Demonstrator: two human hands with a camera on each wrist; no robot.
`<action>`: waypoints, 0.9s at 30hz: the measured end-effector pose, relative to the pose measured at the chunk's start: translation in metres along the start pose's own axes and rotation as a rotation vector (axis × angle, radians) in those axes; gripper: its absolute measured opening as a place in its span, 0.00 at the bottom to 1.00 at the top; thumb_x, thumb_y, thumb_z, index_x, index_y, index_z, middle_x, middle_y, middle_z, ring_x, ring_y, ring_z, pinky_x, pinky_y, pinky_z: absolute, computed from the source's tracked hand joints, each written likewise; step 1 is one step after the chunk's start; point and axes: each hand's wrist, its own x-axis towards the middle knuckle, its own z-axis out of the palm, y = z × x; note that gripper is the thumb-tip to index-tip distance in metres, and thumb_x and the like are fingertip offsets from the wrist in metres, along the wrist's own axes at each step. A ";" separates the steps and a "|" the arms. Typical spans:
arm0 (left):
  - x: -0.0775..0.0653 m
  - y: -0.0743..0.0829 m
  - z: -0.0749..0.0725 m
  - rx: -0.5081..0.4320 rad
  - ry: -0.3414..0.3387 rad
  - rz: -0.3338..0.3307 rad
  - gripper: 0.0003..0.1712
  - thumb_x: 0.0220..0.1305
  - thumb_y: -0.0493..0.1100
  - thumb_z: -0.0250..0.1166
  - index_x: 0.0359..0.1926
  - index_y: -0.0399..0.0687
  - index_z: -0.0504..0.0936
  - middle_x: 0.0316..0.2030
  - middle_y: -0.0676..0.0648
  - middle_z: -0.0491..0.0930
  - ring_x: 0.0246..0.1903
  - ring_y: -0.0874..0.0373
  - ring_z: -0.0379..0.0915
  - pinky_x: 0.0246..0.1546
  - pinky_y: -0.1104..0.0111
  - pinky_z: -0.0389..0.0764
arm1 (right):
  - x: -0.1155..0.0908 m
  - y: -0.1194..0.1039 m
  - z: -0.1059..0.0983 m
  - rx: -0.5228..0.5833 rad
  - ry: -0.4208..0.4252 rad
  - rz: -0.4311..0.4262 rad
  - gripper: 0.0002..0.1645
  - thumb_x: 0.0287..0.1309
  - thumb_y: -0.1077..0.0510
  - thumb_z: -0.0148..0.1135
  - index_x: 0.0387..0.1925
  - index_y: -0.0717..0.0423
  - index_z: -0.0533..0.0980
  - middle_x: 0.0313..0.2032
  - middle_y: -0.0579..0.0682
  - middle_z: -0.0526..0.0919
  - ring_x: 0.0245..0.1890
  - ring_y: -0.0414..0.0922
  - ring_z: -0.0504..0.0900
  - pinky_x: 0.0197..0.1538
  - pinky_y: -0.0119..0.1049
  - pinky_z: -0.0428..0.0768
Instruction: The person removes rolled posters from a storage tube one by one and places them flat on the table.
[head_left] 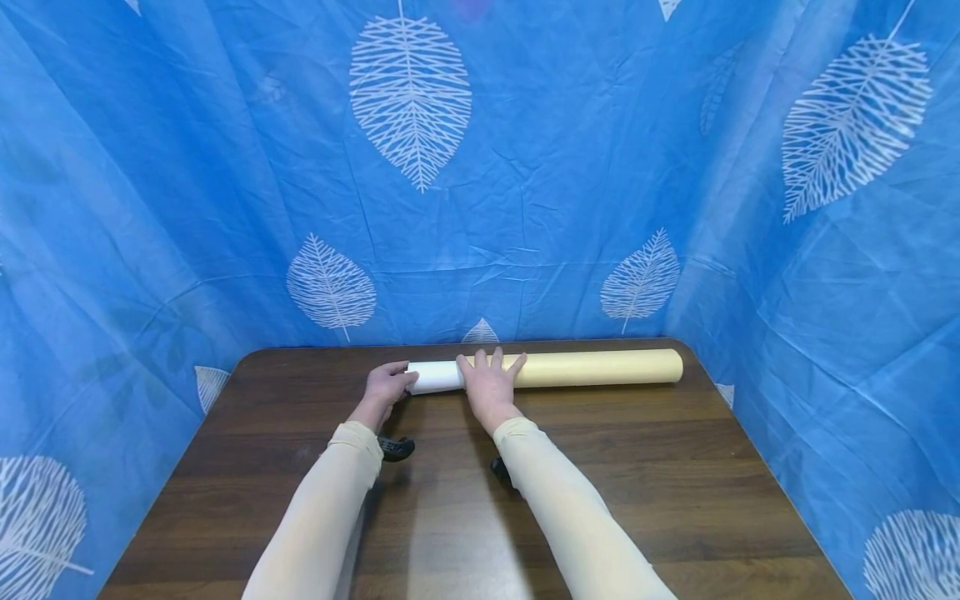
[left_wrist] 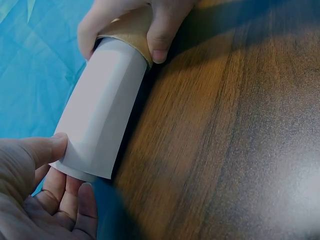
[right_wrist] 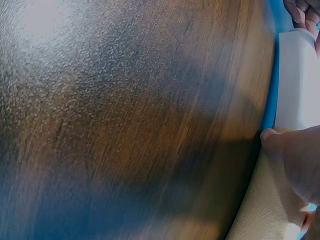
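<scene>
A long tan tube point(head_left: 600, 367) lies crosswise along the far side of the table. Out of its left end sticks a rolled sheet of white paper point(head_left: 437, 377), its loose edge showing along the roll point(left_wrist: 100, 100). My left hand point(head_left: 386, 385) pinches the outer end of that paper, thumb on top and fingers at the open rim. Around the tube's mouth my right hand point(head_left: 491, 392) holds on from above, fingers spread over the far side and thumb point(right_wrist: 272, 142) on the near side. The part of the paper inside the tube is hidden.
Brown wood-grain tabletop point(head_left: 450, 500) lies under both forearms. Behind and at the sides hangs a blue curtain point(head_left: 525, 208) with white leaf prints, close to the table's far edge. Black straps or mounts point(head_left: 396, 448) show under the wrists.
</scene>
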 end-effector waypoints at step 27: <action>0.002 -0.002 -0.002 -0.005 0.015 -0.033 0.31 0.72 0.38 0.63 0.73 0.37 0.69 0.72 0.35 0.66 0.62 0.39 0.71 0.62 0.51 0.75 | 0.000 0.000 0.000 -0.008 -0.006 -0.004 0.35 0.71 0.67 0.55 0.71 0.33 0.66 0.67 0.55 0.72 0.73 0.66 0.60 0.63 0.83 0.50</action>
